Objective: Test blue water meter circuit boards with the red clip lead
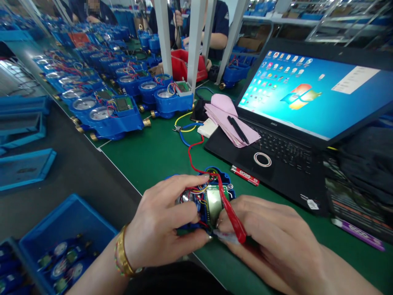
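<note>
An open black laptop (307, 88) stands on the green desk (132, 157), its screen showing rows of icons. Folded pink cloth (221, 112) lies across the keyboard's left corner, with two black pens (238, 130) on it. A pale ring (262, 159) rests below the keys. Just beside the laptop's front edge lies a red marker (245, 175); a purple marker (357, 234) lies farther right, near dark fabric (367, 153). Beyond white posts (167, 41) sit a red bin (181, 63) and a person in dark clothing (221, 20). Blue trays (46, 164) lie at left.
</note>
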The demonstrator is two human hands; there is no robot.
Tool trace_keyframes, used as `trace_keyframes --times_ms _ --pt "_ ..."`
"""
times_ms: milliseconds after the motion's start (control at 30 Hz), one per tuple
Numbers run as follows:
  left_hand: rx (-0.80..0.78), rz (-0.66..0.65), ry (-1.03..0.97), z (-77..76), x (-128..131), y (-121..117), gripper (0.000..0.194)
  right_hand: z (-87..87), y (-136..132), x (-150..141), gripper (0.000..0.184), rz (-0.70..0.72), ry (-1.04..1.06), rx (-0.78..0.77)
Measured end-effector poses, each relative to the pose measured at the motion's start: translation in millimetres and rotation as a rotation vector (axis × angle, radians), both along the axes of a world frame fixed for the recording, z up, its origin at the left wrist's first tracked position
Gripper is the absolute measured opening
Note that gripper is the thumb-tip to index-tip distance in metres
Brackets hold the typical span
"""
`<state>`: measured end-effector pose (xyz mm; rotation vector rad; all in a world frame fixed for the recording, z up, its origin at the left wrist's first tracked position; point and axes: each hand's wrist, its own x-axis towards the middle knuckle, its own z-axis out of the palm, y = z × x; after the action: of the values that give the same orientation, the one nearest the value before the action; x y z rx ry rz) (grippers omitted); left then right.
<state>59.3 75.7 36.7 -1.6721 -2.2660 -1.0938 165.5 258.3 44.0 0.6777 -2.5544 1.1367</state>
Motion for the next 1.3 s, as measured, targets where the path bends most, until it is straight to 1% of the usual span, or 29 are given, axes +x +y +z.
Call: trace_keyframes --times_ms 133,467,600,767,1033,1300 --pt "0.004 -0.01 -0.006 -1.1 -0.2 -1.5 0.015 0.0 -1.3 -0.2 0.01 0.001 0.008 -0.021" --pt "-0.001 -0.001 -0.002 -0.5 0.7 -1.2 0.014 -2.0 0.8 1.4 0.009 -0.005 -0.008 0.03" --pt "-0.001 -0.001 0.005 -0.5 1.1 -1.8 0.01 0.9 -0.3 0.3 0.008 -0.013 0.002 0.028" --pt "0.009 0.007 0.011 -1.3 1.2 -1.9 0.01 5.9 -1.8 -3.9 0.01 -0.001 0.043 0.017" --pt "0.035 -0.011 0.004 -5.0 -0.1 -3.1 0.008 3.2 -1.4 -2.4 0.009 -0.004 0.075 0.009" --pt "0.023 -0.003 0.008 -3.2 0.2 -2.6 0.009 6.7 -3.3 -4.3 0.009 -0.002 0.07 0.017"
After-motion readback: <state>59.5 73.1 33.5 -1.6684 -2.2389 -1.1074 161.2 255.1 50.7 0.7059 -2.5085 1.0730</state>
